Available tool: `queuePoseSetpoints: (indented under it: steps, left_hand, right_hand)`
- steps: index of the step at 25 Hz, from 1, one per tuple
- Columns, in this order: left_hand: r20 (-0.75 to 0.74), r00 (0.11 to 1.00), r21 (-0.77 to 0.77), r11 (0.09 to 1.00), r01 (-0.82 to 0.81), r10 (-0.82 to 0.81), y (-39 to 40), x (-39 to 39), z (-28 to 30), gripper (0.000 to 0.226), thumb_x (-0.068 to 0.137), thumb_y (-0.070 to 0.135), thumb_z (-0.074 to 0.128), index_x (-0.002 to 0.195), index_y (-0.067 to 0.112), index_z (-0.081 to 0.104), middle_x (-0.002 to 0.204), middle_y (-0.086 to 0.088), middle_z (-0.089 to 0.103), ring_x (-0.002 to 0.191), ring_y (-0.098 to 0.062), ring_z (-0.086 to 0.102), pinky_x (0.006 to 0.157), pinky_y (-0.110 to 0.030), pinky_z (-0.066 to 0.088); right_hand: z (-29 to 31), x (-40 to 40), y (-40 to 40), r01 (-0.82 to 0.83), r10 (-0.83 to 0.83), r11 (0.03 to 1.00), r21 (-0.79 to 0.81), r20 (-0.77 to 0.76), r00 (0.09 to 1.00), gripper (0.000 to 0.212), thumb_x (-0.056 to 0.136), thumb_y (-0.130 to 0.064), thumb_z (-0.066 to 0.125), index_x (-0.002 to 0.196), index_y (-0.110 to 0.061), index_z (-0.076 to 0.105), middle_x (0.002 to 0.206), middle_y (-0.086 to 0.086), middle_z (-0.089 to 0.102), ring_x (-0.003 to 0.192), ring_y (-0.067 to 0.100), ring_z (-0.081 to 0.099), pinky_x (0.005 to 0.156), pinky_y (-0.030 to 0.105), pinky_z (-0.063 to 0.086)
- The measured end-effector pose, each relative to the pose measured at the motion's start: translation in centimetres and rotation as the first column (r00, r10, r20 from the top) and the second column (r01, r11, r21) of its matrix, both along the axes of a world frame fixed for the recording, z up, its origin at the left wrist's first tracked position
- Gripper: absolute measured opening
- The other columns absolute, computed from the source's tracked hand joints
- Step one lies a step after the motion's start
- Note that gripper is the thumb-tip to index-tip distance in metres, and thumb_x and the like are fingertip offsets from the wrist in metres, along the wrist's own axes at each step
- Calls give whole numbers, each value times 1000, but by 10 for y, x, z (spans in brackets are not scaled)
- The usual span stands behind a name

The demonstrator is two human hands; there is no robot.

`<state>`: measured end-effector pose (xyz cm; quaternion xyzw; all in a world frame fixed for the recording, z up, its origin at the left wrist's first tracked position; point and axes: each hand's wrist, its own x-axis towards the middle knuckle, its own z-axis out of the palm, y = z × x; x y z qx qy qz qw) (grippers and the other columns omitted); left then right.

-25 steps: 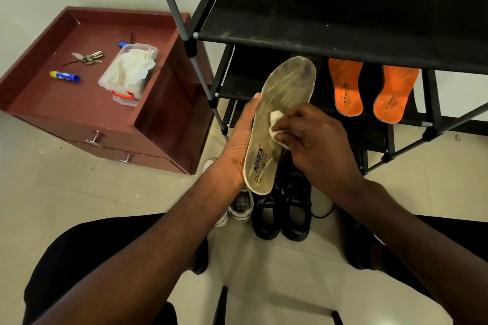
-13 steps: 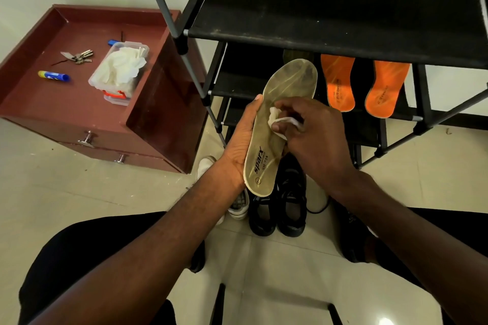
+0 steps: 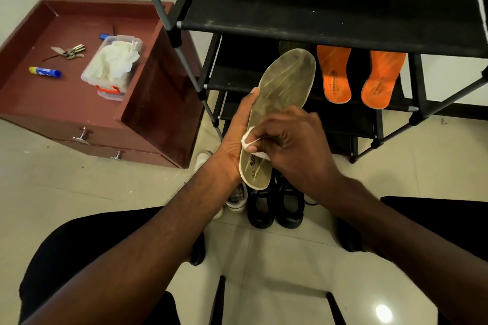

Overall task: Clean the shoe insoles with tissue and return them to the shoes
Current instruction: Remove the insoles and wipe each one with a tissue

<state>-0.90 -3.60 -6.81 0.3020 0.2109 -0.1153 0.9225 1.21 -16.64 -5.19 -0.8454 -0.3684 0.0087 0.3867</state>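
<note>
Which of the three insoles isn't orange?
The beige insole, held up in the left hand while the right hand rubs it with a tissue. The two orange insoles rest side by side on the rack shelf.

At the far left stands a reddish-brown cabinet [image 3: 87,116] with two metal drawer knobs on its front. On its sunken top lie a bunch of keys [image 3: 69,51] at the far side and a blue and yellow tube [image 3: 45,72] to their near left. A black shoe rack [image 3: 317,0] stands to the right of the cabinet on the pale tiled floor [image 3: 79,187].
</note>
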Motion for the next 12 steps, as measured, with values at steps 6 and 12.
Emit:
queuePoseSetpoints:
  steps: [6, 12]
  left_hand:
    - [-6, 1000, -8, 999, -31, 31, 3, 1, 0, 53, 104, 55, 52, 128, 9, 65, 97, -7, 70, 83, -15, 69, 91, -30, 58]
    - [19, 999, -3, 999, -34, 35, 9, 5, 2, 64, 104, 58, 49, 141, 6, 59, 114, -11, 70, 93, -21, 71, 84, -33, 60]
  right_hand:
    - [-4, 8, 2, 6, -6, 1000, 23, -30, 1000, 5, 84, -26, 83, 88, -28, 80, 89, -17, 74, 93, 9, 58, 83, 41, 48]
    - [-3, 22, -8, 99, -90, 992, -78, 105, 990, 9, 86, -29, 76, 94, -27, 81, 93, -15, 71, 93, 16, 55, 81, 43, 44]
